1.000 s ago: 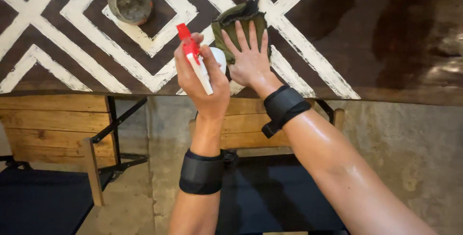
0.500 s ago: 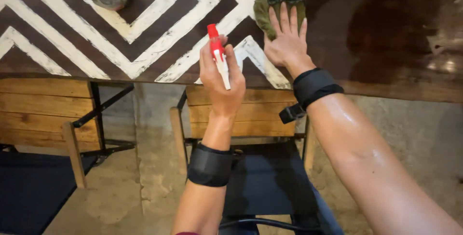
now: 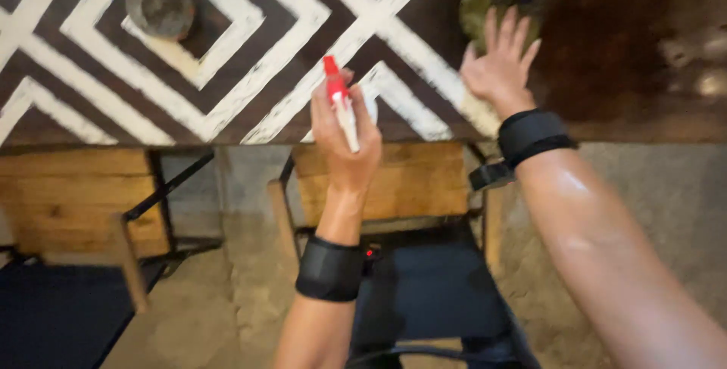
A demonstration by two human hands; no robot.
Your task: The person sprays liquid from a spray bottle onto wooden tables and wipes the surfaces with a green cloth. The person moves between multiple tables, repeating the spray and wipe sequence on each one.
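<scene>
Currently the left hand (image 3: 347, 130) is closed around a spray bottle (image 3: 342, 104) with a red nozzle, fist wrapped on the white body, nozzle up and pointing at the table (image 3: 250, 51), just over its near edge. The right hand (image 3: 500, 66) is flat and fully spread, palm down on a green cloth (image 3: 492, 6); it presses rather than grips, and only the cloth's far end shows past the fingertips. Change versus half a second and a second earlier: cloth and right hand sit further right along the table, off the white-on-dark chevron pattern and onto the plain dark brown part of the top toward the right end, while the bottle hand keeps roughly the same pose near the near edge. Some of that shift is the head camera panning, but the hand-to-bottle gap has clearly widened. Reading: a wiping stroke is running rightward and the bottle is just parked in the grip, no sign of spraying in this frame. A round grey dish (image 3: 160, 4) sits toward the far left corner, well apart from both hands. Wooden benches (image 3: 76, 187) and a dark chair (image 3: 424, 293) show below the table's near edge. Both wrists carry black bands.
</scene>
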